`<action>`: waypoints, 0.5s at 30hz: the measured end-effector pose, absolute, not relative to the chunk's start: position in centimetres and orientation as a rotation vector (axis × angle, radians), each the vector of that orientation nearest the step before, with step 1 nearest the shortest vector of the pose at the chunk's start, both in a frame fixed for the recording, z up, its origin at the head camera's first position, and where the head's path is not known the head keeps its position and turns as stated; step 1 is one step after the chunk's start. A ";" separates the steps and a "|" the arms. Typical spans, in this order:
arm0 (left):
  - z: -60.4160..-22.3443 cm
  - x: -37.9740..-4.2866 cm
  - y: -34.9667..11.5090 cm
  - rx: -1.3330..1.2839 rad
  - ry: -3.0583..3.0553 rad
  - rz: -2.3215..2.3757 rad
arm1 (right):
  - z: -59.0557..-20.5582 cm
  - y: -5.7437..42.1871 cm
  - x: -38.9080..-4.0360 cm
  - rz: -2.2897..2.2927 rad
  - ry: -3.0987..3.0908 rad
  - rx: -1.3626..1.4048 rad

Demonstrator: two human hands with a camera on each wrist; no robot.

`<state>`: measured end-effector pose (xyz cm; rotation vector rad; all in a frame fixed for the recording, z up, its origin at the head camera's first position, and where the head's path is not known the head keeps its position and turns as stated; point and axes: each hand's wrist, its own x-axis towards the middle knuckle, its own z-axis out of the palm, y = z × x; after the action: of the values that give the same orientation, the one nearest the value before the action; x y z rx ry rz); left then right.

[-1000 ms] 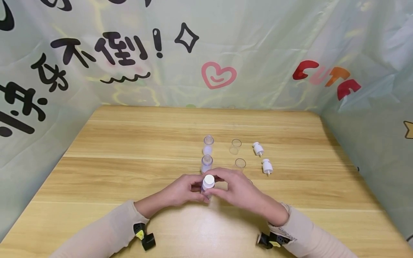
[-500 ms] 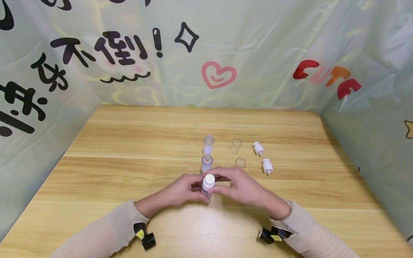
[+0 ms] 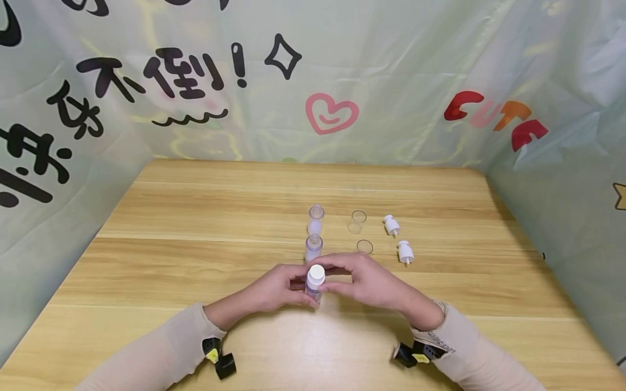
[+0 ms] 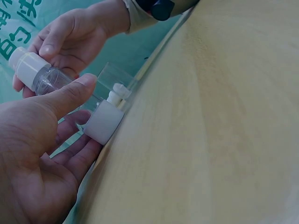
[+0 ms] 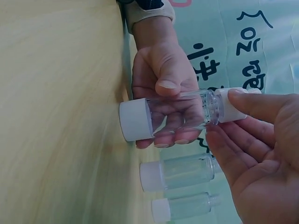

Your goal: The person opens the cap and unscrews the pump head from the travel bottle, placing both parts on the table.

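Note:
A clear bottle (image 5: 182,109) with a white base (image 5: 135,120) stands upright between both hands in front of the person. My left hand (image 3: 276,288) holds its clear body, thumb on one side and fingers on the other. My right hand (image 3: 364,279) pinches the white pump top (image 3: 316,276) at the bottle's neck between thumb and fingers. In the right wrist view the right thumb lies on the white collar, and the pump top sits on the neck. The left wrist view shows the white base close over the table.
Two similar clear bottles (image 3: 313,248) stand in a line behind the held one. Right of them are clear cylindrical caps (image 3: 355,225), then two loose white pump tops (image 3: 405,252) on the wooden table (image 3: 195,217). Printed curtains (image 3: 391,65) enclose the table's back and sides.
The right hand has turned slightly, its thumb and wrist shifting a little to the right around the pump top. The left hand and the bottle stay almost in place.

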<state>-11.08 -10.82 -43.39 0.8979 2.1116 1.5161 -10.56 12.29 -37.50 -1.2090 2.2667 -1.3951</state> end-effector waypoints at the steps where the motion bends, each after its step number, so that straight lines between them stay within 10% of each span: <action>1: -43.4 -11.1 -10.8 0.905 2.121 1.513 | -37.4 12.3 -10.5 -1.390 2.270 -1.214; 15: -43.7 -11.2 -10.7 0.925 2.134 1.512 | -37.5 11.5 -9.7 -1.352 2.542 -1.375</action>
<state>-11.17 -10.73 -43.68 0.9246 2.1344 1.5124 -9.72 11.51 -37.50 -1.3752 2.5421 -1.3516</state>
